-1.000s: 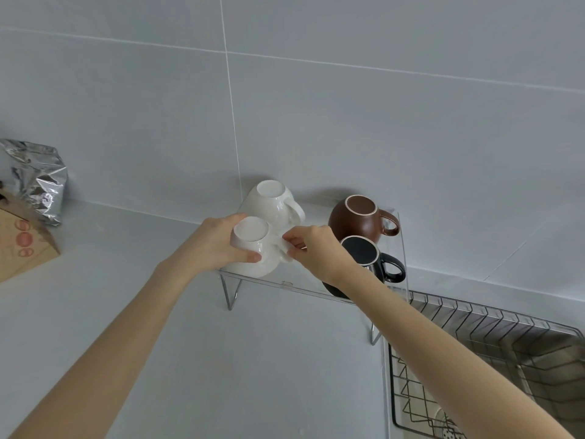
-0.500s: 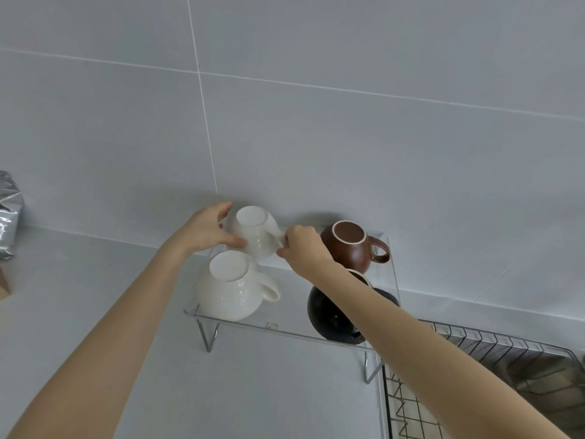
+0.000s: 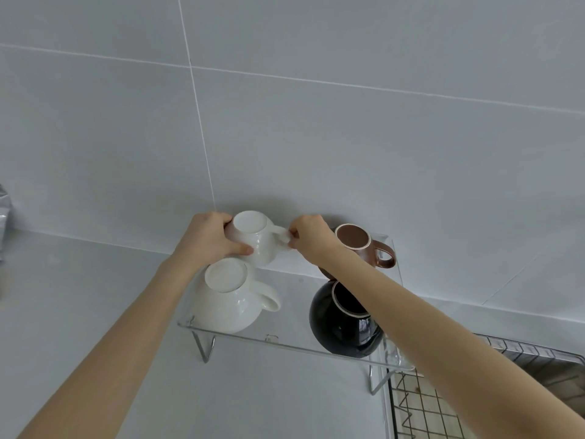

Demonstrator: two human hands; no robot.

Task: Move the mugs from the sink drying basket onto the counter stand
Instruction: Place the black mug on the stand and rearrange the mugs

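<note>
Head view: both hands grip the rear white mug.

A crinkled silver foil bag stands on the grey counter below the tiled wall.

Both bare arms reach forward, near each other — the left hand curled with thumb extended, the right hand pinching, fingertips pressed together.

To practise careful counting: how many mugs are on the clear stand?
4. Back white mug, gripped by both hands; front white mug; brown mug back right; black mug front right, partly behind the right forearm. None seems hidden.
</note>
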